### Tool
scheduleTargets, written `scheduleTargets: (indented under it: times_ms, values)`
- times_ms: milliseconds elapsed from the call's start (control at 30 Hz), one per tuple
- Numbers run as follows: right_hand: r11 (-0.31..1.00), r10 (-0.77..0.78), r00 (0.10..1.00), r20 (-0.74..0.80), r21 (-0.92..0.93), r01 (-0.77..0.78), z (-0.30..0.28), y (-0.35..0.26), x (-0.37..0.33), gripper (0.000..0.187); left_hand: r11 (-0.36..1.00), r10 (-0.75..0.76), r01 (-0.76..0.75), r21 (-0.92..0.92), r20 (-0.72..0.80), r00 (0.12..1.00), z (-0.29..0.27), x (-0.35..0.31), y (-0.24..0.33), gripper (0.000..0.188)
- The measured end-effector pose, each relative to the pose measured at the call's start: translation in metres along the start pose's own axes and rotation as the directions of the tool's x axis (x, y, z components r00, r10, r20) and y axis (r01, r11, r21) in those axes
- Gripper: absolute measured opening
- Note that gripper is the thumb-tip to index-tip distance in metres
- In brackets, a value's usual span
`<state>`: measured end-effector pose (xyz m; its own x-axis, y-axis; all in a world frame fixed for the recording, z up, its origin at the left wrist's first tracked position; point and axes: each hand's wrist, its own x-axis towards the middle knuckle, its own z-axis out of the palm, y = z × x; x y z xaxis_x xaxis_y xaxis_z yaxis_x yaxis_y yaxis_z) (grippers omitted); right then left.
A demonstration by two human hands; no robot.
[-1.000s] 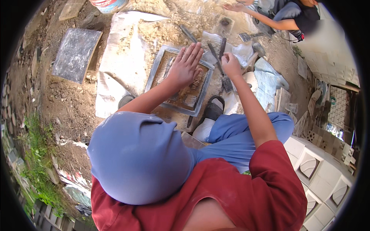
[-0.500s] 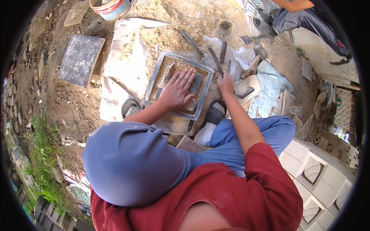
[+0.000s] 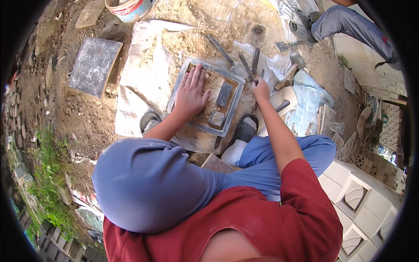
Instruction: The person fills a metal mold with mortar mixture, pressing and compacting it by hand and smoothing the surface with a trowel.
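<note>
Mould frame (image 3: 205,98): square grey metal, flat on sandy sheeting, packed with damp sand; two small grey blocks sit inside.
Left hand (image 3: 191,92): open, fingers spread, palm pressed flat on the sand in the frame's left half (likely tamping it level); grips nothing.
Right hand (image 3: 260,90): just right of the frame, closed around a thin dark tool handle (image 3: 247,67); forearm stretched forward.
Bucket (image 3: 129,8): beyond the frame, far left.
Grey slab (image 3: 94,66): left of the frame.

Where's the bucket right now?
In the head view the bucket sits at the top edge, left of centre, on the dirt just beyond the pale sheet and above the dark slab.
</note>
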<state>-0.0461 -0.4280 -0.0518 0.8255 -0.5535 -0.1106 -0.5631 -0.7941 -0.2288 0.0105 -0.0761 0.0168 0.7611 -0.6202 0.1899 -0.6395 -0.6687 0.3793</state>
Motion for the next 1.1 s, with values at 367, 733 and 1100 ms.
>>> scheduleTargets:
  times_ms: [367, 733, 1100]
  values:
    - [0.996, 0.039, 0.986, 0.162, -0.090, -0.024, 0.006, 0.011, -0.006, 0.039, 0.991, 0.117, -0.113, -0.073, 0.055, 0.992, 0.008, -0.006, 0.035, 0.069]
    - [0.941, -0.036, 0.999, 0.005, 0.336, 0.032, -0.011, 0.027, -0.042, 0.030, 1.000, 0.020, -0.018, 0.024, -0.095, 0.995, -0.005, -0.007, 0.011, 0.079]
    - [0.884, -0.076, 0.995, 0.060, 0.466, 0.040, -0.068, -0.002, -0.078, 0.053, 0.980, 0.166, -0.161, 0.117, -0.034, 0.986, -0.005, -0.007, -0.002, 0.081]
